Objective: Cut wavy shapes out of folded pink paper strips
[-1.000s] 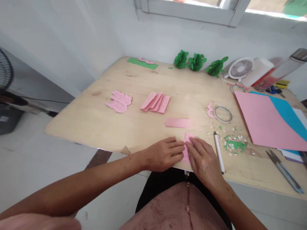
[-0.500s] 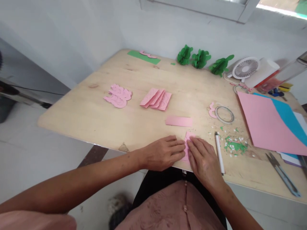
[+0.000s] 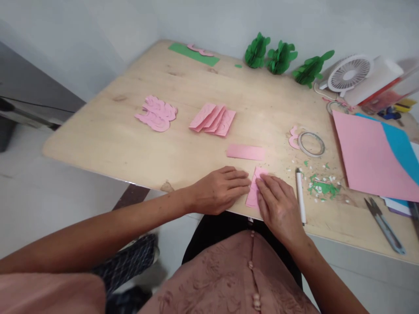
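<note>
A narrow piece of pink paper (image 3: 252,195) lies at the table's front edge between my hands, its right side partly covered. My right hand (image 3: 279,205) rests on it with outstretched fingers, pressing it to the wood. Flat on the table just left of the paper lies my left hand (image 3: 222,189), fingers extended, holding nothing. Beyond them is a pink paper strip (image 3: 245,152). Farther off stand folded pink papers (image 3: 213,120) with curved outlines drawn on them, and to their left a pile of scalloped pink cutouts (image 3: 157,113).
Right of my hands are a white pen (image 3: 300,198), green and white paper scraps (image 3: 323,187), a tape roll (image 3: 311,144) and thread snips (image 3: 385,226). Large pink paper (image 3: 376,157) covers the right side. Green paper shapes (image 3: 281,57) and a small fan (image 3: 350,74) stand by the wall.
My left hand has drawn slightly left off the pink paper, showing more of it. My right hand stays on the paper. The camera view has tilted downward.
</note>
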The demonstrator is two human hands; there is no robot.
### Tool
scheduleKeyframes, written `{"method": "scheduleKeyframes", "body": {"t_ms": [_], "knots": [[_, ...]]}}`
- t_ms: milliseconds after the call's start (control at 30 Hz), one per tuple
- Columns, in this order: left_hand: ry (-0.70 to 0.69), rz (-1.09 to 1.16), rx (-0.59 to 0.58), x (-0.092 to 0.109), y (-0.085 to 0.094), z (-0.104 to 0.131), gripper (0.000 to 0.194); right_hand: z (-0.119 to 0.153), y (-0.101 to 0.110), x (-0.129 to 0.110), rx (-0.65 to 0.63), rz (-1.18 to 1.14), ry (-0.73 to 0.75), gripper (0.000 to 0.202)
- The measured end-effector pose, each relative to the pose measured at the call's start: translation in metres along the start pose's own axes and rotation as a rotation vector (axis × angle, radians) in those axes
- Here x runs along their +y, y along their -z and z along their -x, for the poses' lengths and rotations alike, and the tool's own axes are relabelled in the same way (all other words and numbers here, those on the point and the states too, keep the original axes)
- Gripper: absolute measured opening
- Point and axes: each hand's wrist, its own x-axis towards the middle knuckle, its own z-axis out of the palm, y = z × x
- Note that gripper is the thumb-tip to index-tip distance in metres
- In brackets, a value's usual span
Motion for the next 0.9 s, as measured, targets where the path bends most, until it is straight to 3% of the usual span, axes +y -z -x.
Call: {"method": "scheduleKeyframes", "body": {"t_ms": [233, 900], "knots": [[-0.020, -0.148, -0.015, -0.0002, -0.0003, 0.0019, 0.024, 0.0000, -0.0005, 0.0006, 0.014, 0.023, 0.018, 0.031], [0.009, -0.233, -0.121, 0.0012, 0.0015, -0.0010, 0.025, -0.0017, 0.0017, 0.0006, -0.013, 0.041, 0.016, 0.030]]}}
